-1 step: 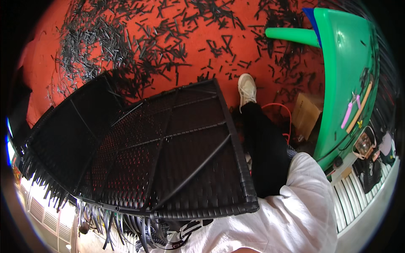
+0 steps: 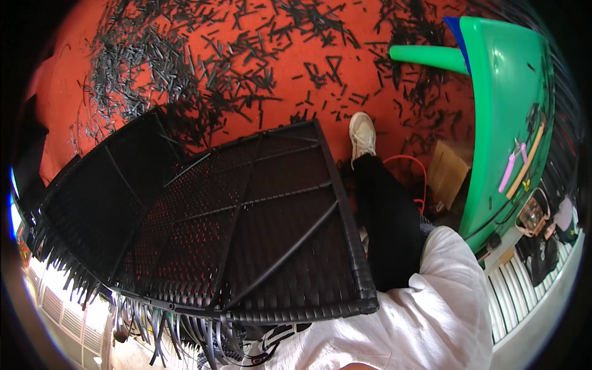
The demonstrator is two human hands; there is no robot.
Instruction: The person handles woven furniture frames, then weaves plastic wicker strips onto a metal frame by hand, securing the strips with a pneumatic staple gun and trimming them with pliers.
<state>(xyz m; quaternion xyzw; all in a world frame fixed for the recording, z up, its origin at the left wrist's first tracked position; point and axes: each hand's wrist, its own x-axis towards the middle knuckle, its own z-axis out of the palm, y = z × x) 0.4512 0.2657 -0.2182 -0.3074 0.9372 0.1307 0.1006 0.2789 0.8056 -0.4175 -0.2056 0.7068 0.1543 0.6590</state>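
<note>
Biggest item: woven piece (image 2: 271,271), black, in front of me and off to my left, its near right corner overlapping my shirt (image 2: 431,296). Can't tell if they touch. My hands are out of view, so can't tell if they're wide, narrow or holding anything.

Progress, my read: main weave is done. Both big faces are covered edge to edge; red shows through fine gaps in the middle, tight elsewhere. Diagonal rod (image 2: 280,256) runs across the right part. Left, as I judge it: the loose ends (image 2: 213,345) hanging in a thick fringe along the near edge, neither tucked nor trimmed flush.

Around: red floor (image 2: 69,74), then green bench (image 2: 502,105) on the right, its leg (image 2: 425,57) poking out over the floor. My right leg (image 2: 391,216) stands between piece and bench. Brown carton (image 2: 448,169) just beside the bench, red cord (image 2: 414,159) looping near my shin: snag risk. Cut scraps (image 2: 166,68) all over beyond the piece, messy footing. Smallest: stick (image 2: 528,161) and pink-handled pliers (image 2: 507,173), on the bench.
</note>
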